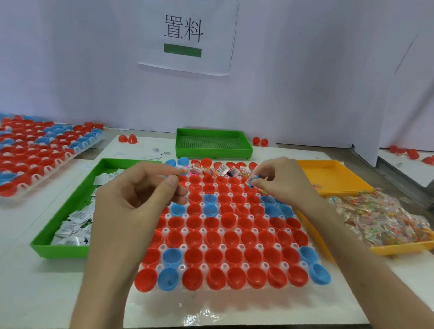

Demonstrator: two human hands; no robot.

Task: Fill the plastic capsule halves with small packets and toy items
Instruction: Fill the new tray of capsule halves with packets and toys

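A clear holder tray (230, 293) in front of me carries rows of red and blue capsule halves (235, 227), open side up. The far row holds small packets and toy items (222, 170); the nearer rows look empty. My left hand (137, 200) hovers over the tray's left part and pinches a small colourful item (184, 171) between thumb and forefinger. My right hand (282, 182) is over the far right rows, pinching a small clear toy packet (252, 178).
A green tray (59, 222) of white packets sits left of the holder. A yellow tray (406, 247) with bagged colourful toys lies right. An empty green tray (213, 143) stands behind. Another filled capsule holder (32, 156) is far left. Loose red halves (127, 138) lie near the wall.
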